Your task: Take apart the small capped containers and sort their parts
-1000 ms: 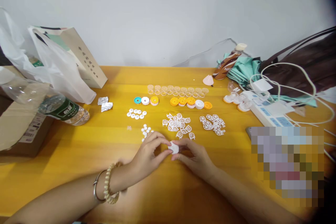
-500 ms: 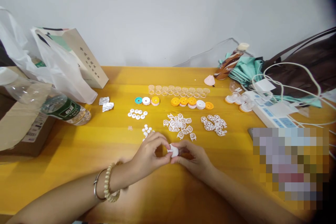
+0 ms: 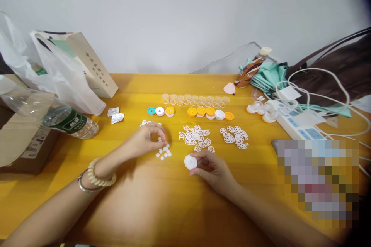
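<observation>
Yellow wooden table stands against a plain white wall and carries many small plastic parts. Near its middle, the right hand holds a round white cap between thumb and fingertips, a little above the surface, with the flat face of the cap turned to the camera. The other fingers are curled under it. The left hand is apart from it, further left, with palm down; its thumb and first fingers are pinched narrow over a group of small white discs, and I cannot tell if one disc is already between them. A bead bracelet and a metal bangle sit on the left wrist.

Behind the hands lie two heaps of white lattice pieces, then a row of orange, white and teal caps, then a row of small clear cups, which look to hold nothing. At the left, a water bottle lies on its side beside a cardboard box, a white plastic bag and crumpled foil. At the right are a power strip with white cables, a teal umbrella and a brown bag.
</observation>
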`<state>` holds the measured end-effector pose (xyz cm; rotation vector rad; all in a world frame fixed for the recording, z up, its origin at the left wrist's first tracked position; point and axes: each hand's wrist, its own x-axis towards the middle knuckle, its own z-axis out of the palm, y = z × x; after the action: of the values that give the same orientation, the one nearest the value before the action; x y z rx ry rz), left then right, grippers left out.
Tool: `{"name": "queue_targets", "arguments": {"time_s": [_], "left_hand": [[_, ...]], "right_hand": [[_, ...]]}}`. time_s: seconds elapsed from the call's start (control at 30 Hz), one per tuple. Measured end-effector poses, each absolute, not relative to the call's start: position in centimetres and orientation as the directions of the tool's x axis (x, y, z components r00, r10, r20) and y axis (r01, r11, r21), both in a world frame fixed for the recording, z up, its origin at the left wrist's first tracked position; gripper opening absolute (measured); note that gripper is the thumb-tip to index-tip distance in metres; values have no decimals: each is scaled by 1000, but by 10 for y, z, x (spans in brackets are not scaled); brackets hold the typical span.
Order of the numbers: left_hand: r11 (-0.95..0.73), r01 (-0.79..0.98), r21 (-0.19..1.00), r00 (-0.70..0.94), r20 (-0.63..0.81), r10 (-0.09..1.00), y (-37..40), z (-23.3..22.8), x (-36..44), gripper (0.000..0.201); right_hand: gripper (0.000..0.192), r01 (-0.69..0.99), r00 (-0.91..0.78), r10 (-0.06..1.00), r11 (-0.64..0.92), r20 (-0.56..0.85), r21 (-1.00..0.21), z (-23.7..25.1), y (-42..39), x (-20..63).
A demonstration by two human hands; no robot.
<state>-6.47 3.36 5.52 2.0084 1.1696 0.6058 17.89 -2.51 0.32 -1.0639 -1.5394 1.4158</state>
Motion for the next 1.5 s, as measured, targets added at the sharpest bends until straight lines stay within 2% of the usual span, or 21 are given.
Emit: {"name": "queue_targets", "arguments": {"time_s": [0.13, 0.33, 0.43, 0.53, 0.7, 0.87, 1.0, 1.33, 1.5], "left_hand": [[-356, 496, 792, 574, 9, 819, 44, 45, -76, 7], [-392, 558, 732, 550, 27, 835, 42, 43, -74, 6], [-400, 555, 729, 496, 95, 863, 30, 49, -62, 6], [-460, 464, 757, 510, 195, 837, 11, 53, -42, 9], [-570, 454, 685, 605, 233, 761, -14, 47, -18, 14], [-544, 518, 660, 530, 251, 810, -17, 35, -16, 15], [-556, 551, 622, 515, 271, 813, -20, 30, -16, 16], [-497, 534, 684, 496, 222, 839, -22, 29, -14, 13], [-561, 609, 560, 503, 274, 820, -25, 22, -13, 11]], "right_hand": [[32, 65, -374, 927, 18, -8, -998, 2, -23, 179], [34, 31, -379, 925, -24, -34, -999, 2, -22, 179], [34, 17, -384, 922, -44, -47, -999, 1, -22, 178], [35, 14, -398, 917, -36, -39, -999, 0, -22, 177], [31, 50, -444, 895, 64, 35, -997, -2, -24, 177], [26, 172, -475, 875, 192, 89, -966, -2, -26, 177], [24, 254, -475, 860, 337, 187, -906, -2, -28, 177], [22, 441, -522, 814, 514, 255, -736, -8, -29, 179], [17, 451, -546, 773, 597, 324, -664, -12, -30, 179]]}}
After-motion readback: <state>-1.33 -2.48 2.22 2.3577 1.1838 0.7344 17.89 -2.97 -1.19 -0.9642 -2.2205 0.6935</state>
